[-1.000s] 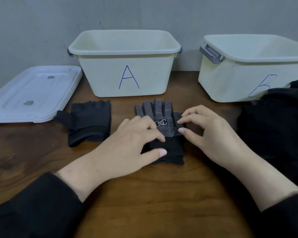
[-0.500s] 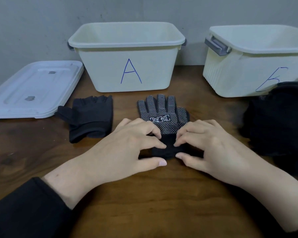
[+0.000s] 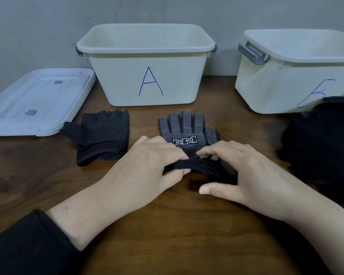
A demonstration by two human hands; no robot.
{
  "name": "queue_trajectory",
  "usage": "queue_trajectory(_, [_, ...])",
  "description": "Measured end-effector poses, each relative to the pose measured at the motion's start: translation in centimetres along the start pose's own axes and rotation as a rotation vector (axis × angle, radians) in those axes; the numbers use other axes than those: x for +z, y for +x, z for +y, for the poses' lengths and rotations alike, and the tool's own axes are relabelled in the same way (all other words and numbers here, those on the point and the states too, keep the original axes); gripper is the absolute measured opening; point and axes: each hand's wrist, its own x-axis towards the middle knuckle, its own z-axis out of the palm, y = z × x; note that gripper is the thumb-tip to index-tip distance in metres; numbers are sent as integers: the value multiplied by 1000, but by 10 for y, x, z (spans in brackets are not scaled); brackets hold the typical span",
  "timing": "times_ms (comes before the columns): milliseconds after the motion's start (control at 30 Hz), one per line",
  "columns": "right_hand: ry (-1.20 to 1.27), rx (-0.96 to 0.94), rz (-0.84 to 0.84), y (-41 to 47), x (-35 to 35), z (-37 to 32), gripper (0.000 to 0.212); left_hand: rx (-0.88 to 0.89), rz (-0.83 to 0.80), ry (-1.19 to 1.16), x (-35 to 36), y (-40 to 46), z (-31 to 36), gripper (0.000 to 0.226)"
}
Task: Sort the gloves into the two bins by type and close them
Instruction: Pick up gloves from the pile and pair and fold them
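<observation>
Since half a second ago the cuff of the dotted glove [image 3: 188, 133] has come up off the wooden table [image 3: 167, 235]: both hands have drawn together and are folding it forward. Nearest the camera, the left hand [image 3: 145, 167] pinches the raised black cuff between thumb and curled fingers, while the right hand [image 3: 240, 171] curls its fingers over the cuff from the other side, its thumb lying flat on the wood and apart from the cloth.

The glove lies palm up in the middle of the table, fingers pointing toward bin A [image 3: 147, 64]. It looks light, limp knit, so it should fold and bunch easily; the dotted palm likely gives some grip, and the doubled cuff looks like the firmest place to hold.

To the left a plain black glove [image 3: 101, 137] lies flat, and at the right edge sits a dark heap [image 3: 322, 143], probably more gloves, though too blurred to tell. Further back, a white lid [image 3: 34, 102] lies flat at the left, bin A stands open at centre, and a second open bin [image 3: 286, 76] marked with a blue letter stands right. Behind is a bare grey wall [image 3: 38, 26].
</observation>
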Motion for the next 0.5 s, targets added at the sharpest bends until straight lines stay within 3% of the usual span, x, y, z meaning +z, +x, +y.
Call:
queue_trajectory(233, [296, 169, 187, 14, 11, 7, 10, -228, 88, -300, 3, 3, -2, 18])
queue_trajectory(333, [398, 220, 224, 20, 16, 10, 17, -266, 109, -335, 4, 5, -3, 31])
queue_trajectory(500, [361, 221, 265, 24, 20, 13, 32, -290, 105, -251, 5, 4, -5, 44])
